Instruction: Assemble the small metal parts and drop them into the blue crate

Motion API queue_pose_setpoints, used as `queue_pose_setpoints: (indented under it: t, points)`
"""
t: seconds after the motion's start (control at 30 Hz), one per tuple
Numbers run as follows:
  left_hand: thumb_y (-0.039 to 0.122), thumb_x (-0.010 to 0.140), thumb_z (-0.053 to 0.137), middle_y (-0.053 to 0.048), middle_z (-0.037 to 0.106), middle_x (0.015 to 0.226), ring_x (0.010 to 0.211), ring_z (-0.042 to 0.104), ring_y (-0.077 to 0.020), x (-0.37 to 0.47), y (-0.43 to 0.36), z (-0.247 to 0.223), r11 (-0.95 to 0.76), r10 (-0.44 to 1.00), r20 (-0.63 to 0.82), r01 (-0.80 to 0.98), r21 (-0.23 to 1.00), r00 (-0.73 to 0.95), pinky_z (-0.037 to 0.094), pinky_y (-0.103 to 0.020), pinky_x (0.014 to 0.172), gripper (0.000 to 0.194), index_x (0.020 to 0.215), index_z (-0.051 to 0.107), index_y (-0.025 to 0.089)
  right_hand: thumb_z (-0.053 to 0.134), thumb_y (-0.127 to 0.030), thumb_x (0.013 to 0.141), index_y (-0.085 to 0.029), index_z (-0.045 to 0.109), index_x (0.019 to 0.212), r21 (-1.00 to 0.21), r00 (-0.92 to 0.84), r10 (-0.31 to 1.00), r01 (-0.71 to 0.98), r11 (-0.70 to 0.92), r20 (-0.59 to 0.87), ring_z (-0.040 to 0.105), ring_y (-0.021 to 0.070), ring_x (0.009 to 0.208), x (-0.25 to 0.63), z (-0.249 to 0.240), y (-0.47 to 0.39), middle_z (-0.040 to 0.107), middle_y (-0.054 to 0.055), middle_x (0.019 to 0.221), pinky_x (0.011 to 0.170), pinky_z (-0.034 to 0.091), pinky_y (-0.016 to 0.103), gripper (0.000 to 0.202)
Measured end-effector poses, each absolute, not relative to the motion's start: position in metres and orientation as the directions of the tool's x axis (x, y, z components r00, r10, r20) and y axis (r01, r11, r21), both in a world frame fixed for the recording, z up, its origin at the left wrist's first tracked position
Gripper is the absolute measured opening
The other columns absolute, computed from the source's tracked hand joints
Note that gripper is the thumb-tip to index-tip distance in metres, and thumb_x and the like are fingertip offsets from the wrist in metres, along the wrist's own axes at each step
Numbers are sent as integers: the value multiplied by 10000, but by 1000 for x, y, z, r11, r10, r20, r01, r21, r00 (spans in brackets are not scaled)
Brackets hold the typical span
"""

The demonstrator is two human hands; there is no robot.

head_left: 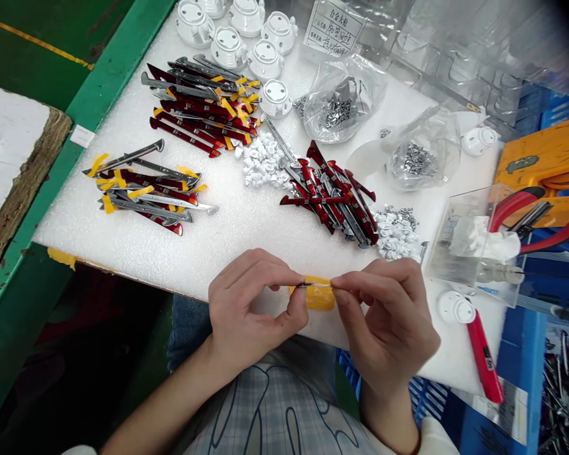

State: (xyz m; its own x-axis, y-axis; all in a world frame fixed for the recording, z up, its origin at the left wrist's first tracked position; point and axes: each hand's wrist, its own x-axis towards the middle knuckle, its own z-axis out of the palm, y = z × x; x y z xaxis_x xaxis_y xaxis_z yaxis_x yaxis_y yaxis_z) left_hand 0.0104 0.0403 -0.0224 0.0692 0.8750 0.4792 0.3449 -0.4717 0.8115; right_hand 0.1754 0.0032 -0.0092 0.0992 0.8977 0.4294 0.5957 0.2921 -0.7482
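Near the front edge of the foam-covered table, both my hands pinch one thin, slim piece (314,284) seen edge-on, dark at the left and pale at the right; its exact kind is hard to make out. My left hand (253,309) grips its left end between thumb and forefinger. At the other end my right hand (389,319) pinches with thumb and fingertips. Just behind the piece is a yellow patch (320,298) on the table. Beyond my hands lies a pile of red and grey strips (334,196), with small white parts (398,232) beside it.
Strips with yellow tape lie in a large pile (203,104) and a smaller one (146,189). White pot-shaped parts (230,47) stand at the back. Bags of small metal parts (339,107) sit behind. A clear box (474,246) with red-handled pliers and a red tool (484,357) are at right.
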Motion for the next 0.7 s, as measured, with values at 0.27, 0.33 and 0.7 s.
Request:
queue_pose_setpoints:
  t: [0.27,0.33,0.7]
  points:
    - [55,860,701,23,745,712,601,691,-168,11,40,-22,-465,878,476,343,816,57,571,-314,514,213,853,667,265,740,-72,933,-257,755,1046,-756,100,906,594,277,411,526,136,740,176,-9,2,557,-15,873,609,450,308,217]
    - [56,856,702,25,746,707,587,686,-171,10,41,-22,-470,874,481,348,811,60,568,-319,497,217,853,671,272,744,-73,925,-262,764,1040,-753,118,902,601,269,416,534,138,734,178,-9,1,563,-17,863,606,452,306,222]
    - [66,866,698,33,752,707,588,691,-177,8,42,-24,-478,869,492,363,800,61,590,-330,497,219,850,698,285,747,-167,966,-257,778,1001,-554,202,891,830,65,407,591,170,801,191,-18,-12,572,5,882,648,498,309,101]
